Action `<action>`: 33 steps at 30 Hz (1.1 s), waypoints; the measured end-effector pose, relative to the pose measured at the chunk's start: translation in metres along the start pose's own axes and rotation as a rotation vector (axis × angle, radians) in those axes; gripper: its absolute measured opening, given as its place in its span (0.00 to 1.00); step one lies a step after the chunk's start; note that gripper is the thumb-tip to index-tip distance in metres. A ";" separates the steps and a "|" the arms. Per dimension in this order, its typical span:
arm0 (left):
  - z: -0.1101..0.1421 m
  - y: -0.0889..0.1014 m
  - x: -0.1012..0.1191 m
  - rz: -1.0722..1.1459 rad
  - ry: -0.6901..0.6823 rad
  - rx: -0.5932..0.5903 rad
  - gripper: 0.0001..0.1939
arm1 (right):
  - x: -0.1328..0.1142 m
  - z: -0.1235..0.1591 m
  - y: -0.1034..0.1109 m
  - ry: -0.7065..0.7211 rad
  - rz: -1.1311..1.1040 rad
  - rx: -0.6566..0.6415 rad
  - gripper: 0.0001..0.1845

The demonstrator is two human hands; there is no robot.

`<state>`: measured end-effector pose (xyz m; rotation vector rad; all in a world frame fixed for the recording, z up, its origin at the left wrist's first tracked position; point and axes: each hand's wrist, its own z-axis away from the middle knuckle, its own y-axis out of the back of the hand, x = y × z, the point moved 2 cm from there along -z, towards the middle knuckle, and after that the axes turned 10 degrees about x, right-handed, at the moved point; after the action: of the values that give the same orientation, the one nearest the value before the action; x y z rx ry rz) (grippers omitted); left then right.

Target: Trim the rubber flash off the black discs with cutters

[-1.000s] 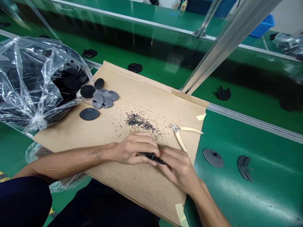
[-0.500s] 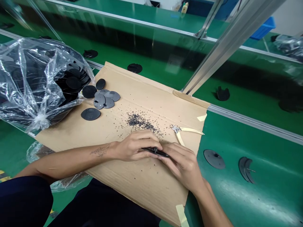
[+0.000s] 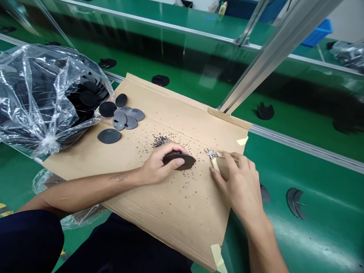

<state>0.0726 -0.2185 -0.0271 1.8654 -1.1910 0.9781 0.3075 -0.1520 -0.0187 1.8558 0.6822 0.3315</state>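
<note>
Left hand clamped on disc, its left end covered. Right hand over cutters, handle ends hidden; can't tell if gripped. Bits partly behind left hand.

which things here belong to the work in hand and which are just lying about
Apparently in use:
dark oval piece in left hand
cutters at right hand
cardboard
bag of dark pieces

Apparently lying about:
blue bin
pale bottle
</note>
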 end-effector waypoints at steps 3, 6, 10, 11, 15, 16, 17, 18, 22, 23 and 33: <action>0.002 -0.002 0.001 -0.009 -0.124 -0.065 0.11 | -0.002 0.001 0.000 0.001 0.049 0.004 0.28; 0.003 -0.003 0.001 -0.005 -0.202 -0.106 0.11 | -0.002 0.000 -0.001 0.002 0.058 -0.010 0.24; 0.002 -0.004 0.000 -0.002 -0.251 -0.114 0.10 | -0.003 -0.002 0.000 -0.052 0.022 0.020 0.24; 0.002 -0.004 0.000 -0.004 -0.255 -0.112 0.11 | -0.004 -0.002 0.001 -0.069 -0.007 0.039 0.24; 0.002 -0.003 0.000 -0.017 -0.250 -0.122 0.10 | -0.016 -0.004 0.011 -0.099 -0.238 0.140 0.23; 0.002 -0.003 0.000 -0.016 -0.246 -0.129 0.10 | -0.019 -0.004 0.014 -0.095 -0.311 0.153 0.22; 0.002 -0.003 0.000 -0.011 -0.245 -0.133 0.10 | -0.023 -0.004 0.016 -0.084 -0.383 0.160 0.21; 0.001 -0.003 0.000 -0.005 -0.247 -0.135 0.10 | -0.026 -0.004 0.018 -0.064 -0.455 0.161 0.19; 0.001 -0.003 0.001 0.017 -0.275 -0.130 0.09 | -0.034 -0.004 0.024 0.032 -0.698 0.103 0.13; 0.001 -0.003 0.000 0.014 -0.284 -0.129 0.09 | -0.034 -0.004 0.025 0.049 -0.735 0.081 0.13; 0.002 -0.003 0.000 0.003 -0.290 -0.125 0.11 | -0.029 -0.005 0.027 0.191 -0.660 0.123 0.19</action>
<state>0.0756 -0.2190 -0.0284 1.9494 -1.3893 0.6321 0.2898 -0.1725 0.0111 1.6124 1.4181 0.0313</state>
